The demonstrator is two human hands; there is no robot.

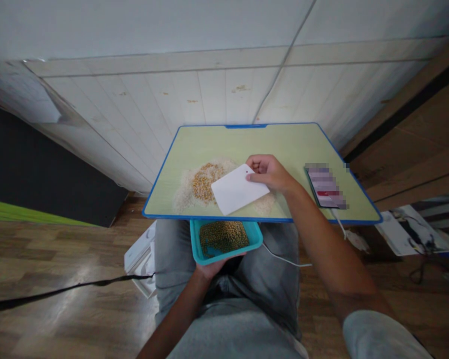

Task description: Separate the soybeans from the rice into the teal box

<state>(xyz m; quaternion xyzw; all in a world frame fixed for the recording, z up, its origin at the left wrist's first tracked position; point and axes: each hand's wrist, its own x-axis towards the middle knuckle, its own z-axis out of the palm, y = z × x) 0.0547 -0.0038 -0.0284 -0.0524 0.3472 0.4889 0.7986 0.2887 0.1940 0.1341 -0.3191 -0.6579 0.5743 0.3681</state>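
Between the thumb and curled fingers of my right hand [270, 172] is a flat white card [236, 192] with a small hole near one corner. It is held tilted over the table, partly covering a spread of pale rice-like grains [184, 196]. Yellow-brown soybeans [203, 183] lie heaped among those grains, left of the card. Below the table's front edge, my left hand [211, 269] supports a turquoise plastic tray [258, 238] from underneath, its fingers mostly hidden. Inside the tray is a layer of greenish-brown beans [226, 235], with some bare bottom showing.
The small table [284, 142] has a pale yellow-green top and blue rim. On its right side lies a phone [325, 187] with a white cable [337, 222]. A white box [142, 254] sits on the floor left of my legs. A dark strap [78, 285] crosses the lower left.
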